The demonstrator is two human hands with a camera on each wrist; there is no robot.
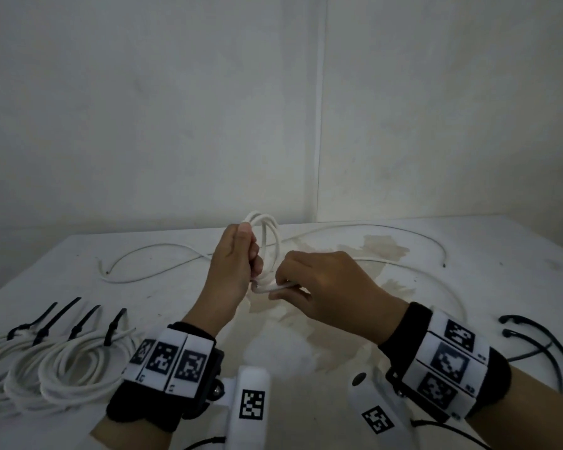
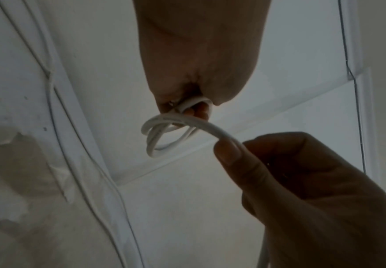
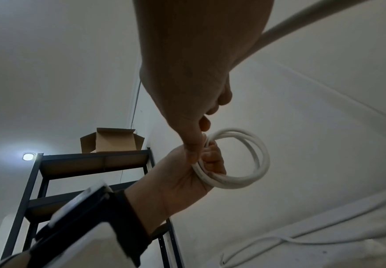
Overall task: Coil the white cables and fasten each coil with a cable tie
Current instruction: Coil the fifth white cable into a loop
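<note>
My left hand point(image 1: 245, 254) is raised above the table and grips a small upright coil of white cable point(image 1: 268, 233) with a few loops. The same coil point(image 3: 247, 163) shows as a ring in the right wrist view, held in the left hand point(image 3: 187, 174). Just to its right, my right hand point(image 1: 285, 287) pinches the free strand of that cable point(image 2: 219, 133) at the bottom of the coil. The rest of this cable point(image 1: 371, 227) trails loose over the table behind. Another loose white cable point(image 1: 137, 254) lies at the back left.
Several tied white coils point(image 1: 56, 362) with black cable ties point(image 1: 59, 315) lie at the front left. Loose black cable ties point(image 1: 533, 339) lie at the front right. The stained white table point(image 1: 484, 287) meets a wall behind. A metal shelf point(image 3: 91, 163) carries a cardboard box point(image 3: 111, 139).
</note>
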